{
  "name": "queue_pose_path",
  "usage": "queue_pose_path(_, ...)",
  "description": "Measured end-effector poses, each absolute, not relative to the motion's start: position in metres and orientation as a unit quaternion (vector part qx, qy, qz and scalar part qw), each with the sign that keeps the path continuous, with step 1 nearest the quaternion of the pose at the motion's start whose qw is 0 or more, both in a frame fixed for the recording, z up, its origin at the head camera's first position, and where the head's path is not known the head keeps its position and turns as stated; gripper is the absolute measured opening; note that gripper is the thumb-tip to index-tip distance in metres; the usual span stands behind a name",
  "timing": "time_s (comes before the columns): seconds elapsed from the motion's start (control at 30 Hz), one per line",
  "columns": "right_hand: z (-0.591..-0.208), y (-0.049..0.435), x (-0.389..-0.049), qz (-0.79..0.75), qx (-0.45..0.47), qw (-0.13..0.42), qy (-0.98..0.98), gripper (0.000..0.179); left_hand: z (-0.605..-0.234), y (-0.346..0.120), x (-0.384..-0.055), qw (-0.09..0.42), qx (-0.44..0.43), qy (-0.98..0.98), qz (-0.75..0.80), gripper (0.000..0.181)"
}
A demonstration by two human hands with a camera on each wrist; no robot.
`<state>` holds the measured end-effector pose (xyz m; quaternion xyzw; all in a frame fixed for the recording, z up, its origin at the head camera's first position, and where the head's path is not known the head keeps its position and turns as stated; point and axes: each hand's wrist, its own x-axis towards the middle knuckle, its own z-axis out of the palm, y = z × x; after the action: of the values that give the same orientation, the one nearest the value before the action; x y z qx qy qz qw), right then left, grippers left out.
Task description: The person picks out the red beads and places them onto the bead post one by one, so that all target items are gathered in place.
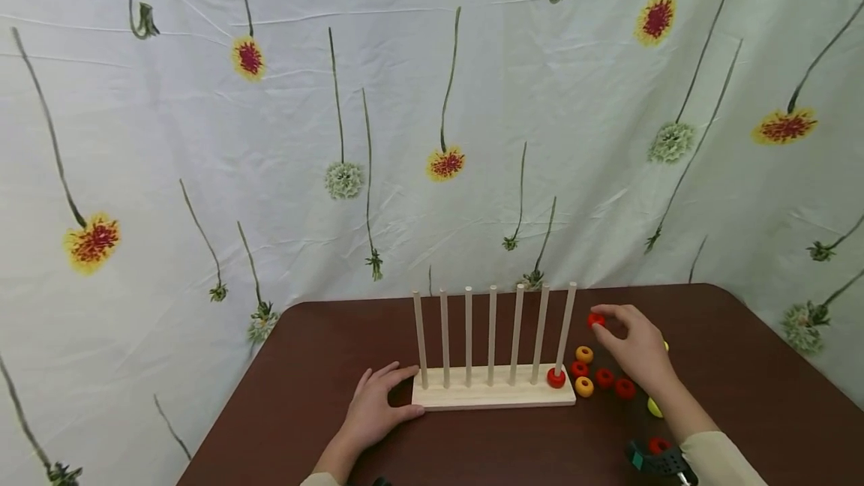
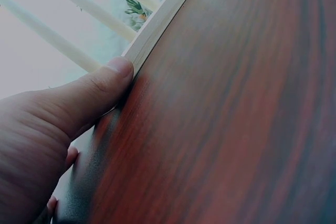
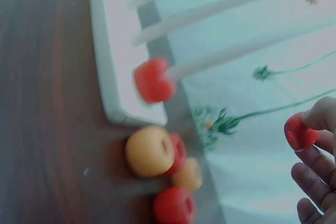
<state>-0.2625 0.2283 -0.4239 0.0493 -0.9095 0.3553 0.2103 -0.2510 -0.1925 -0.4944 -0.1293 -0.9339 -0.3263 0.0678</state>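
Observation:
A pale wooden rack (image 1: 496,396) with a row of upright pegs stands on the table. One red bead (image 1: 556,378) sits at the foot of its rightmost peg. My left hand (image 1: 373,409) holds the rack's left end, the thumb on the front edge; in the left wrist view the thumb (image 2: 113,77) touches that edge. To the right of the rack, my right hand (image 1: 634,343) pinches another red bead (image 1: 596,319) between thumb and fingertips, raised about level with the upper pegs. The right wrist view also shows this pinched bead (image 3: 301,131), its other fingers loosely bent.
Loose beads lie right of the rack: orange (image 1: 583,386), red (image 1: 624,388) and yellow (image 1: 655,408), some partly behind the right arm. A black wrist strap (image 1: 661,462) is on the right wrist. Behind the dark table (image 1: 337,336) hangs a flowered white cloth (image 1: 405,246).

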Motion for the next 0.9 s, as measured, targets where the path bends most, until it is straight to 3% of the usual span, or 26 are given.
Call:
queue_pose_path(0.2, -0.406, 0.218, -0.258, 0.381, 0.058, 0.242, -0.89, 0.026, -0.495, -0.192, -0.251, 0.067, -0.129, -0.934, -0.328, 0.066)
queue_pose_path(0.5, -0.378, 0.208, -0.248, 0.428, 0.049, 0.221, -0.875, 0.034, -0.495, -0.192, -0.251, 0.067, -0.127, -0.934, -0.326, 0.066)
queue_pose_path(0.9, -0.361, 0.201, -0.247, 0.505, 0.028, 0.245, -0.827, 0.039, -0.495, -0.19, -0.252, 0.064, -0.127, -0.933, -0.33, 0.065)
